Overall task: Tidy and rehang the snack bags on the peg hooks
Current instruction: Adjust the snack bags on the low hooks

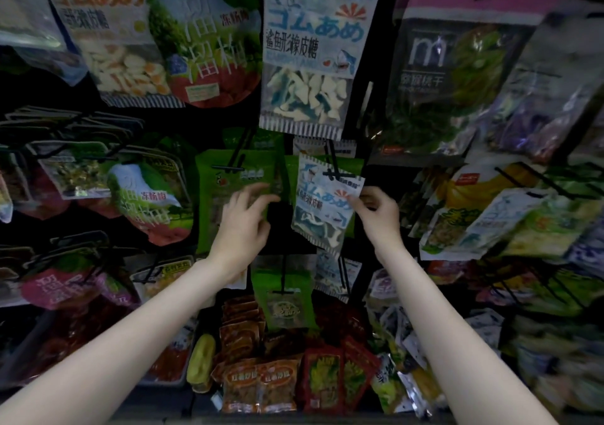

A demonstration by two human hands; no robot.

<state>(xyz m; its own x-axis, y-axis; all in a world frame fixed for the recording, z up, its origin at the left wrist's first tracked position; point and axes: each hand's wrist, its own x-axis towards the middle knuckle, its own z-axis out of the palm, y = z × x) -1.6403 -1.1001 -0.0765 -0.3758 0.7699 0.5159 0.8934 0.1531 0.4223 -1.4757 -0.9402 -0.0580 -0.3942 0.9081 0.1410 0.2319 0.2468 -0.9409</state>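
The right hand (379, 210) was seen pinching the right edge of a blue-and-white shark gummy bag (323, 205), which hung tilted from a black peg hook (333, 166) at the middle of the display. The left hand (243, 220) was held with fingers spread and loosely curved, its fingertips at a green snack bag (228, 179) hanging just beside the gummy bag; whether anything was gripped could not be told. The task was judged to be partway through: many bags were already hung in rows, yet the gummy bag remained to be squared. Below, loose red packets (261, 382) lay heaped on a shelf.
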